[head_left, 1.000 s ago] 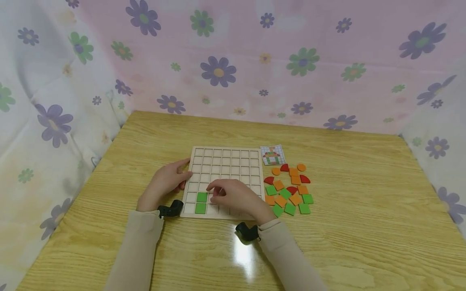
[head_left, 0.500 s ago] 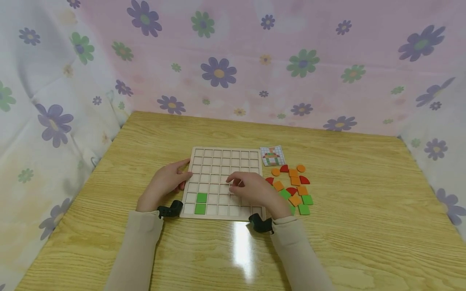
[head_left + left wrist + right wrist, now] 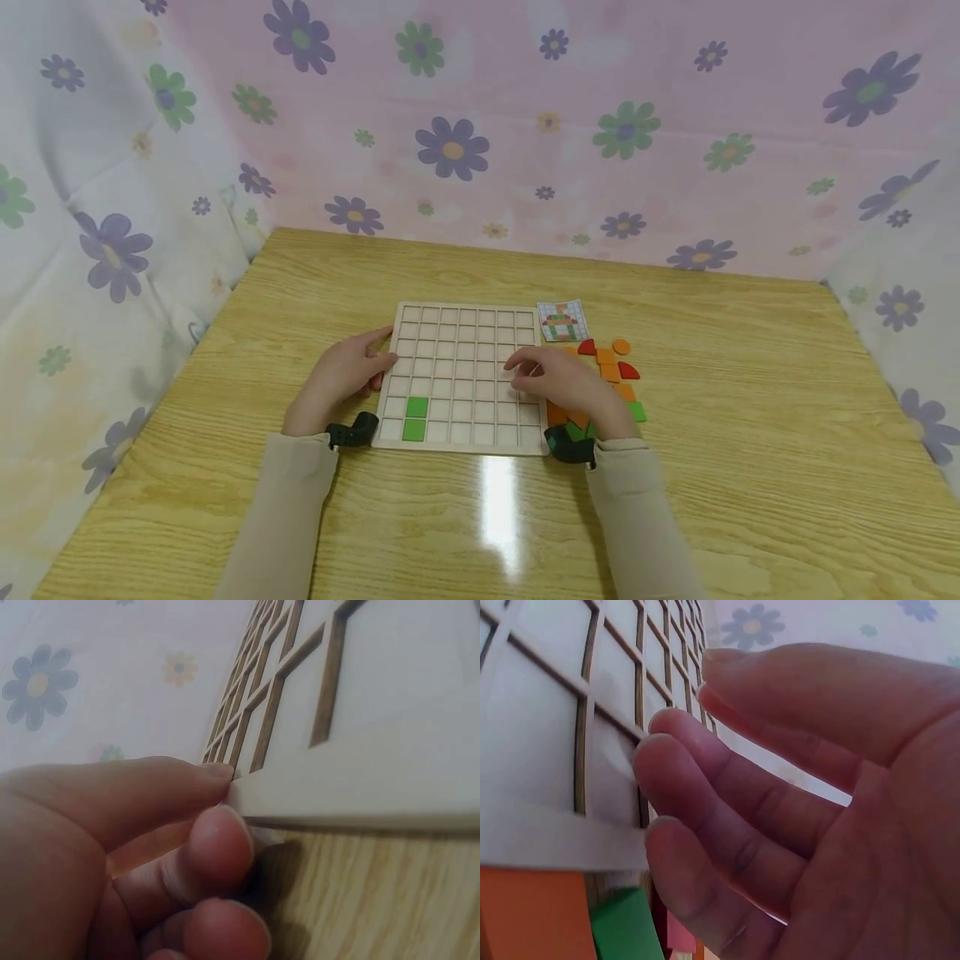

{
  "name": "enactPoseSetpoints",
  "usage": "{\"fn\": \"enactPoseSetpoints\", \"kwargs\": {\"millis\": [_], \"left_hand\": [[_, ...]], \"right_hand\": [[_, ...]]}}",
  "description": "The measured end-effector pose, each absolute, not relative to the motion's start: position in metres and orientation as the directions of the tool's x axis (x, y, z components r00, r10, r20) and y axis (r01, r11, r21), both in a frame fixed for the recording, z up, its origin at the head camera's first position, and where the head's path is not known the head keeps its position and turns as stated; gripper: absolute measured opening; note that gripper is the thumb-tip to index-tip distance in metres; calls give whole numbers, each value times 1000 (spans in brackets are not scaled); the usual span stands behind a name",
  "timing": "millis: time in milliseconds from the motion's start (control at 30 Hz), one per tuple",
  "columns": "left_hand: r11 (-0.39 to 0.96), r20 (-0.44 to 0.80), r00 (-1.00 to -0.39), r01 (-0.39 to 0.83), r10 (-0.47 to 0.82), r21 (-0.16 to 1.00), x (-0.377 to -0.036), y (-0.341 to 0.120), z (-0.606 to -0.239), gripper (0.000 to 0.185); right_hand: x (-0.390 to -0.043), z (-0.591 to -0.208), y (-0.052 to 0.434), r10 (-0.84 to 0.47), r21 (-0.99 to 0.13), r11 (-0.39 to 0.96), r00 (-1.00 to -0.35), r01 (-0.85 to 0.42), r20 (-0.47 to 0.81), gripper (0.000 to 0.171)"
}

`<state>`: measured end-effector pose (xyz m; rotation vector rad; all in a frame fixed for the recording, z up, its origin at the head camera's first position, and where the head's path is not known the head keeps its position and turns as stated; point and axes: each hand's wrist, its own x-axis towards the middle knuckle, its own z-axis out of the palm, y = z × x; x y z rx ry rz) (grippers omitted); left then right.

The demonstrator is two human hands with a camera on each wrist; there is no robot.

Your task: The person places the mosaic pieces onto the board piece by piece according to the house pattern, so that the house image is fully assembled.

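A wooden grid board (image 3: pixel 457 392) lies flat on the table, with two green square tiles (image 3: pixel 416 418) in neighbouring cells of one column near its lower left. My left hand (image 3: pixel 339 377) rests at the board's left edge. Its thumb (image 3: pixel 191 776) touches the rim, and curled fingertips (image 3: pixel 221 844) sit beside and below that edge. Over the board's right side is my right hand (image 3: pixel 566 382), fingers loosely bent. In the right wrist view nothing is between its thumb (image 3: pixel 780 671) and fingers (image 3: pixel 675 772). It partly hides the loose tiles.
Right of the board lie several loose pieces: orange squares (image 3: pixel 610 372), a red quarter-round piece (image 3: pixel 628 371), an orange disc (image 3: pixel 621 346) and green squares (image 3: pixel 638 411). A printed pattern card (image 3: pixel 562 321) lies at the board's upper right corner. A flowered cloth (image 3: pixel 517 150) hangs behind the table.
My right hand has moved right across the board, away from the green tiles toward the loose pieces, covering more of them. The left hand has stayed at the board's left edge.
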<state>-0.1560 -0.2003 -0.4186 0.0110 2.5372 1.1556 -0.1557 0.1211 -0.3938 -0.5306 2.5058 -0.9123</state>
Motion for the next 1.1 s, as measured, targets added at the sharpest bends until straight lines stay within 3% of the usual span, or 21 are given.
{"fn": "enactPoseSetpoints", "kwargs": {"millis": [400, 633, 1100], "left_hand": [[677, -320, -934, -132, 160, 724, -158, -202, -419, 57], [703, -302, -940, -109, 156, 702, -158, -201, -419, 57], [619, -323, -935, -166, 149, 768, -156, -201, -418, 56]], "right_hand": [[-159, -393, 145, -447, -695, 704, -852, -147, -272, 21], [-160, -391, 154, -477, -664, 720, -838, -202, -263, 18], [-159, -391, 175, -494, -627, 751, -806, -206, -327, 20]]}}
